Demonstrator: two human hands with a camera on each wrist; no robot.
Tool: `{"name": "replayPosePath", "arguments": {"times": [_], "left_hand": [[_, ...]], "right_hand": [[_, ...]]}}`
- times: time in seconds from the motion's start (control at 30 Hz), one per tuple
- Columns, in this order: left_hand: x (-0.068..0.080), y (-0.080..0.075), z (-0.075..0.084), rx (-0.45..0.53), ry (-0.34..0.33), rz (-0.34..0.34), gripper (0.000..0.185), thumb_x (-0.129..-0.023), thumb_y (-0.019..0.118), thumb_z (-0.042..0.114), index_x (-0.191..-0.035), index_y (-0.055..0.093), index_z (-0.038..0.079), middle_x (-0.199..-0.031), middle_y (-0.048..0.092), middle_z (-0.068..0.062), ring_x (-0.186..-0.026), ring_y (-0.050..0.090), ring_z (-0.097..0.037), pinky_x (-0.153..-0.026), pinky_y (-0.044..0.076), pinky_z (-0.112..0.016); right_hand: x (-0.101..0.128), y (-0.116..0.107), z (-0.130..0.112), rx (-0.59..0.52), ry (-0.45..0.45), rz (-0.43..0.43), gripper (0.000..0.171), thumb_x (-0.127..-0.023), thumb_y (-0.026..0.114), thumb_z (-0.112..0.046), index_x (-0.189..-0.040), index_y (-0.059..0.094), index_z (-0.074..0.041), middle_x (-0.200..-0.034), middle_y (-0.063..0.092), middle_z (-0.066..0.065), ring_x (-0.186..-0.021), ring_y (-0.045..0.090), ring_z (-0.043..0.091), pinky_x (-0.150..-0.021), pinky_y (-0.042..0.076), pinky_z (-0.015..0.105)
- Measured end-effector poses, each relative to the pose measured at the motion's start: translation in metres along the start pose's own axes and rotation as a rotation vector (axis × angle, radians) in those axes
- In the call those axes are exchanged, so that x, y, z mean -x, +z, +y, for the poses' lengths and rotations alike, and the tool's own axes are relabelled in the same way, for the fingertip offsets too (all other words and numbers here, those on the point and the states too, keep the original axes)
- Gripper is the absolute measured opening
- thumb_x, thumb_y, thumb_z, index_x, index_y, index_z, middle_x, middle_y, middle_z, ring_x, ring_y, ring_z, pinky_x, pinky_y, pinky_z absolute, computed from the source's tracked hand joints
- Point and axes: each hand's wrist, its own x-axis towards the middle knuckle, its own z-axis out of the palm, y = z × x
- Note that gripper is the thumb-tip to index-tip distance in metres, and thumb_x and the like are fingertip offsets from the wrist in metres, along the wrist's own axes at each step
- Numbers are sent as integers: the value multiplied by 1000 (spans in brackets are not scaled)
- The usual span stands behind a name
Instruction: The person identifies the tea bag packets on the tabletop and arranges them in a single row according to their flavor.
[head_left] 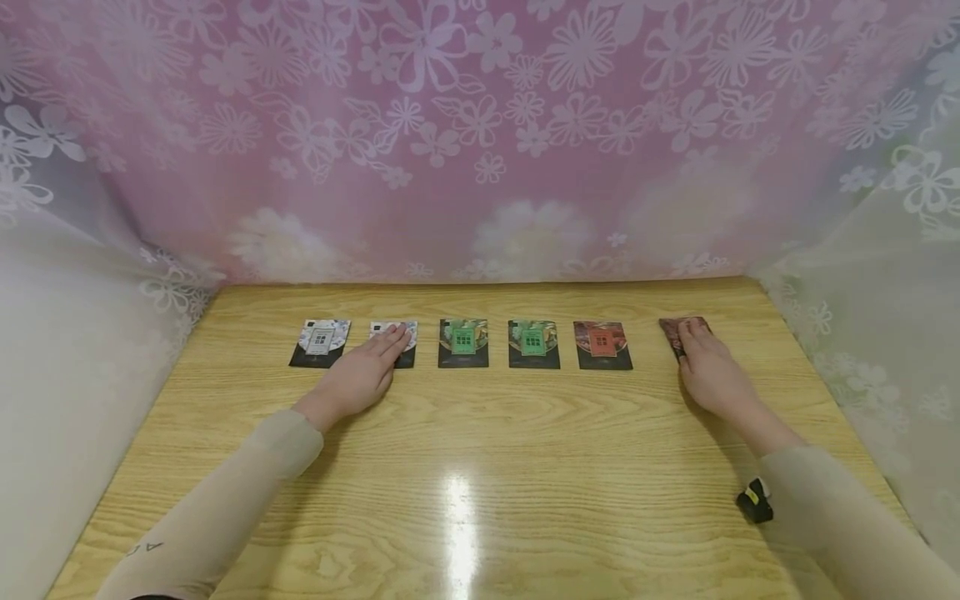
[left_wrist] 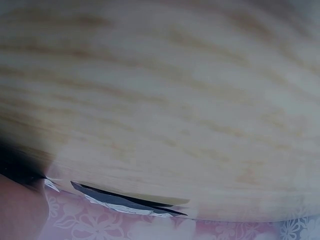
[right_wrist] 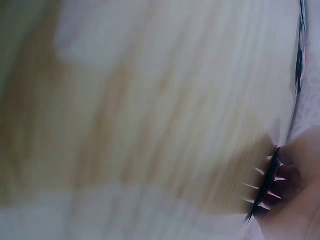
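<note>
Six picture cards lie in a row on the wooden table (head_left: 480, 467). My left hand (head_left: 375, 358) rests flat, fingers straight, on the second card from the left (head_left: 408, 357), covering most of it. My right hand (head_left: 705, 362) lies with straight fingers on the dark red card (head_left: 673, 327) at the right end. Between the hands sit two green cards (head_left: 462, 342) (head_left: 533, 343) and an orange-red card (head_left: 602, 344). A grey-white card (head_left: 320, 342) lies left of my left hand. The wrist views are blurred and show only card edges (left_wrist: 125, 201) (right_wrist: 264, 186) on the wood.
Pink flowered curtain (head_left: 480, 142) closes the table's back edge, and white lace curtains (head_left: 885, 333) hang along both sides. A small black and yellow object (head_left: 754, 500) sits by my right forearm. Bare wood stretches from the card row to the near edge.
</note>
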Motion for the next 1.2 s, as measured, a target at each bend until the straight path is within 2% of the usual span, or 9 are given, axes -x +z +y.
{"name": "replayPosePath", "arguments": {"times": [0.33,0.63,0.97,1.2], "left_hand": [[0,-1,0,6,3,1,59,-113,43,19,-168,28,3,-175,28,-15,-163,28,-34,-135,28,-51],[0,0,-1,1,9,10,59,-113,43,19,-168,29,3,-175,28,-14,-163,29,-34,-135,29,-50],[0,-2,-1,-9,24,19,59,-112,46,19,-166,32,1,-173,32,-17,-161,33,-36,-134,32,-50],[0,-5,-1,22,23,21,58,-112,47,17,-166,33,2,-173,33,-17,-161,34,-37,-133,32,-52]], "right_hand": [[5,5,-19,13,-3,21,60,-107,45,-5,-156,24,24,-161,20,50,-151,23,64,-127,24,72],[5,7,-34,-19,39,1,62,-108,43,-6,-158,21,22,-163,15,48,-154,19,63,-129,20,71],[2,8,-43,-20,59,1,63,-109,45,-9,-160,21,20,-164,16,47,-154,19,63,-129,20,70],[1,7,-45,-16,60,8,63,-109,46,-10,-160,23,20,-164,19,46,-154,21,62,-129,21,70]]}}
